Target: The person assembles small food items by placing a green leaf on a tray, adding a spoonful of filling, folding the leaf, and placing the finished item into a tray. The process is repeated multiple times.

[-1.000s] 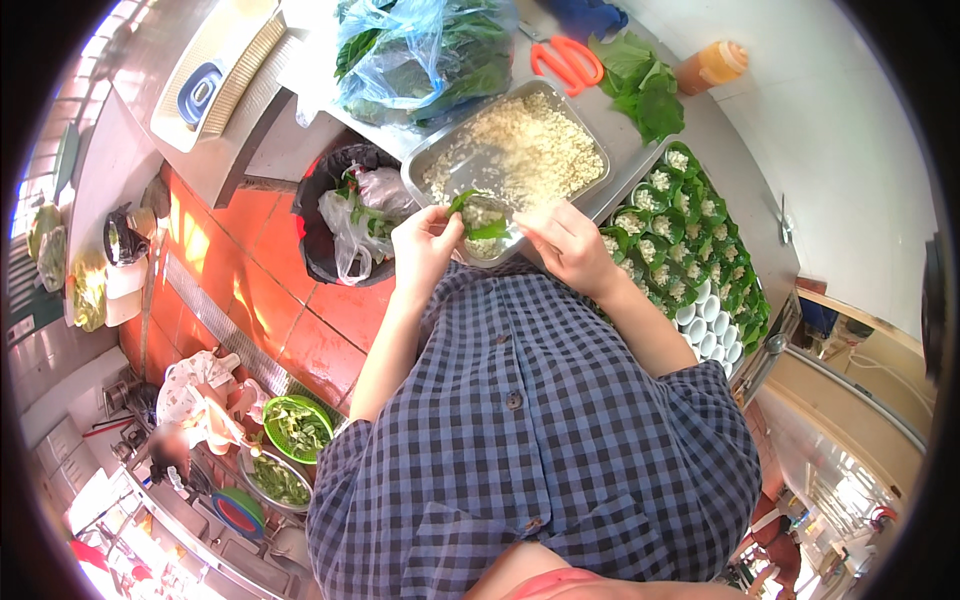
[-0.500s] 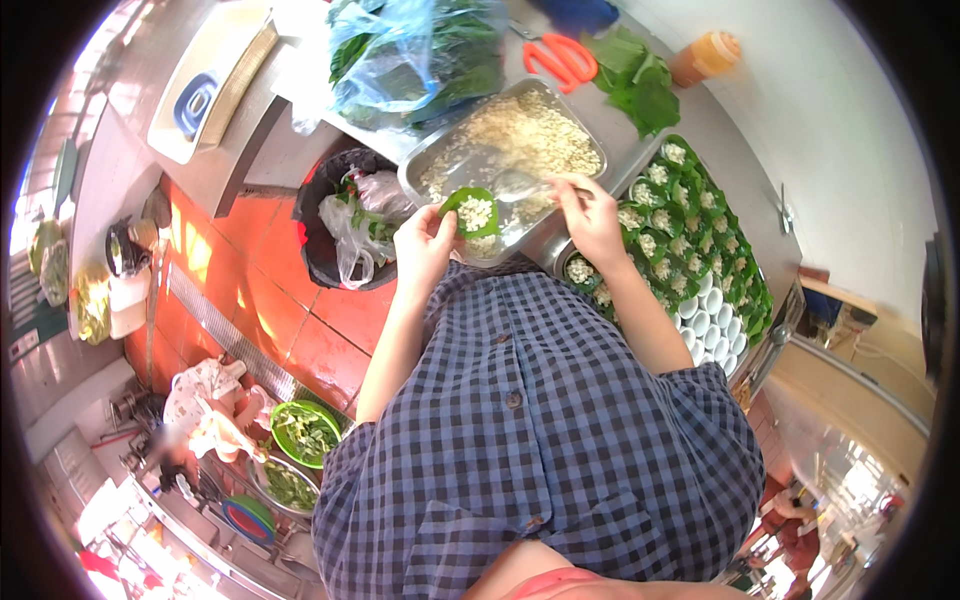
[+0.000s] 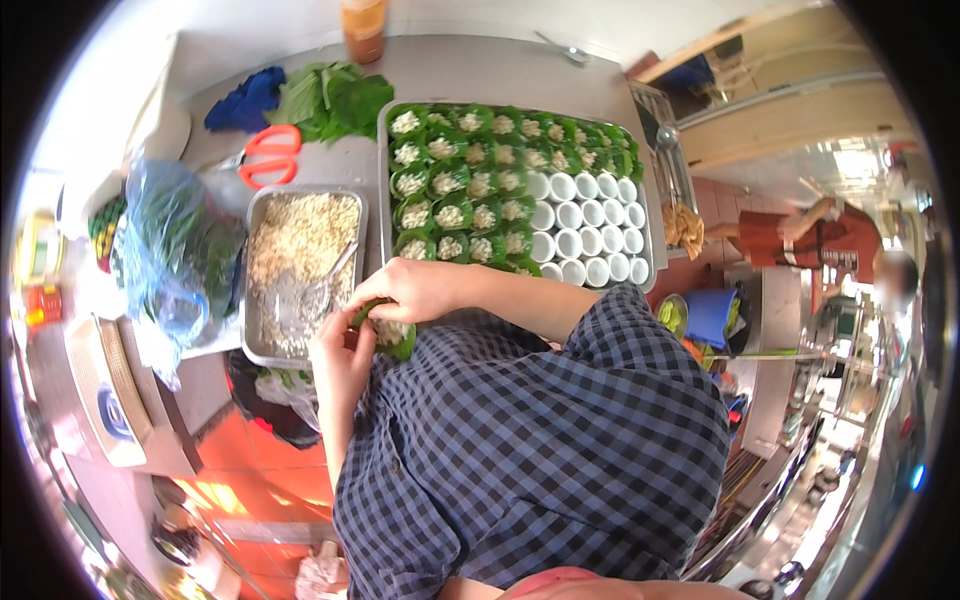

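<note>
Close to my body, both hands pinch a round green leaf (image 3: 402, 345) with chopped pale filling on it. My left hand (image 3: 342, 365) grips its left edge, fingers closed. From above, my right hand (image 3: 402, 290) has its fingers closed on the upper edge, hiding part of the leaf. Just left of them lies a metal tray of chopped filling (image 3: 300, 235), with a spoon (image 3: 325, 290) resting in it. Beyond my right forearm sits a large tray (image 3: 385, 150) holding rows of leaf cups with filling (image 3: 445, 182) and white small cups (image 3: 592, 240).
Red-handled scissors (image 3: 270, 155), loose green leaves (image 3: 335, 100), a blue cloth (image 3: 247, 98) and an orange bottle (image 3: 363, 30) are at the back. A blue plastic bag of greens (image 3: 170, 240) stands at left. A co-worker (image 3: 810, 240) is far right.
My view has turned right toward the large tray. My right hand has let go of the spoon, which now lies in the filling tray, and has taken hold of the leaf.
</note>
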{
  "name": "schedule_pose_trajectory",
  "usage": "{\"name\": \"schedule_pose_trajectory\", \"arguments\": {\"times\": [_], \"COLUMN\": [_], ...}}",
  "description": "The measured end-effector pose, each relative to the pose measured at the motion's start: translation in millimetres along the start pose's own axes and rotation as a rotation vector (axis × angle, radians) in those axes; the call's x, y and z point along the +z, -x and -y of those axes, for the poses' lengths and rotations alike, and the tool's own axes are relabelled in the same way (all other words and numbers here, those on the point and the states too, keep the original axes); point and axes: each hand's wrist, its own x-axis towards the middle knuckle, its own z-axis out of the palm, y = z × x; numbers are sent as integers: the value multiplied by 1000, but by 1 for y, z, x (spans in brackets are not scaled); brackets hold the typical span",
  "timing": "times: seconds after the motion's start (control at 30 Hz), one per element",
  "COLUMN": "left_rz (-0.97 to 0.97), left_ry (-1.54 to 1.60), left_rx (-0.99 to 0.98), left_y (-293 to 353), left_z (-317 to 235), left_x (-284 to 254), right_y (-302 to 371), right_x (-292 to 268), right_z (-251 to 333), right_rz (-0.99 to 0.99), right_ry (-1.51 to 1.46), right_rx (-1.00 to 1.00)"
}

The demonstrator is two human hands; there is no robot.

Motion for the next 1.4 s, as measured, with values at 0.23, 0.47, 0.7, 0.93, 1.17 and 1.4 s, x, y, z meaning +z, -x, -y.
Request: {"name": "schedule_pose_trajectory", "arguments": {"times": [0.23,0.47,0.7,0.93,1.17,1.4], "left_rz": [18,-23,44,-1,-104,-247], "left_ry": [213,264,306,329,312,327], "left_rx": [-31,-101,-155,-172,-305,-183], "left_y": [-15,-7,-5,3,14,19], "left_z": [-16,10,4,13,17,27], "left_x": [17,6,9,5,-3,-2], "right_y": [61,182,163,164,82,-74], "right_x": [-50,-95,-77,-91,-96,-127], "right_z": [-14,-99,-121,-123,-65,-93], "right_rz": [-420,-1292,-1414,-1407,-1248,-773], "right_ry": [46,259,449,669,425,783], "right_rx": [282,491,500,496,254,13]}}
